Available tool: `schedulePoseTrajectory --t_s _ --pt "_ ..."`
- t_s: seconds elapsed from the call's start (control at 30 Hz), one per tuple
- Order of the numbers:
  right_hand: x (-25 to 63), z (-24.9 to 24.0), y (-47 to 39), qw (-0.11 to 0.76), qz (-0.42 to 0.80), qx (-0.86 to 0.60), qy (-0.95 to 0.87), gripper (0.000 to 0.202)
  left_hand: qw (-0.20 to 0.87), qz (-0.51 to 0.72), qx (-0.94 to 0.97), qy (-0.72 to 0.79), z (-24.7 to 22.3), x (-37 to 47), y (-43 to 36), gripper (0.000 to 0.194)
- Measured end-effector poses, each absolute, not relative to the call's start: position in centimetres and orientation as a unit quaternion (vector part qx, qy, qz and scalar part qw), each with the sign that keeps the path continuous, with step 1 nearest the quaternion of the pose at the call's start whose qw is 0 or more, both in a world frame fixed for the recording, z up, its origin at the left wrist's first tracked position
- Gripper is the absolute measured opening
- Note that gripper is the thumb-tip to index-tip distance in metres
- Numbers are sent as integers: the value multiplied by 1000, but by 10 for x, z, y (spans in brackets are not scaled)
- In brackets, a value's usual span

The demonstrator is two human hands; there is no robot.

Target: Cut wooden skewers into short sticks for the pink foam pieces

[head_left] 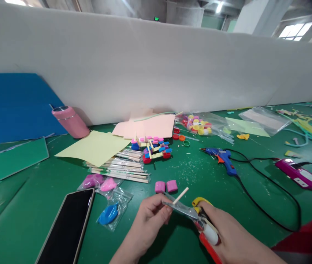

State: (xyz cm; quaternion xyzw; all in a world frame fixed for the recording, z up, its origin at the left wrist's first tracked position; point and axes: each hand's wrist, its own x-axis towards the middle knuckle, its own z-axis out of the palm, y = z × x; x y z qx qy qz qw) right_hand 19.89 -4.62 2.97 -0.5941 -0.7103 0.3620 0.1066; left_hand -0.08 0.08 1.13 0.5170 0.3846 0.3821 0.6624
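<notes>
My right hand (224, 227) grips a pair of scissors (185, 209) with red and yellow handles, their blades pointing left. Between thumb and fingers, my left hand (152, 216) pinches a thin wooden stick (182, 194). The blades lie across the stick close to my left fingertips; whether they have cut into it I cannot tell. Just beyond the blades are two pink blocks (166, 186) side by side. Farther back stand small assemblies of wooden sticks with coloured pieces (157, 148).
Left lie a phone (65, 227), bagged clay (108, 214), bundled sticks (128, 167), yellow paper (92, 146) and a pink flask (70, 123). At right are a blue glue gun (222, 157), its black cable (268, 216) and a magenta power unit (297, 174). A white partition (156, 73) rises behind.
</notes>
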Motion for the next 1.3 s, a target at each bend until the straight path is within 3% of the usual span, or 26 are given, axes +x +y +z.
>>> schedulePoseTrajectory --t_s 0.23,0.47,0.7,0.93,1.17,1.3 --pt "197 23 -45 108 357 -608 -701 10 573 433 539 440 11 6 -3 18" --pt "199 26 -46 107 352 -599 -711 12 688 387 487 374 7 0 -1 19" --pt "197 24 -46 114 350 -613 -699 13 575 424 546 437 9 5 -2 17" --pt "198 31 -48 107 354 -611 -700 16 701 386 484 352 5 -3 0 17" --pt "196 23 -46 112 343 -626 -692 11 585 422 545 428 8 3 1 14" --pt "197 26 -46 129 366 -612 -689 23 635 411 519 398 7 0 0 15"
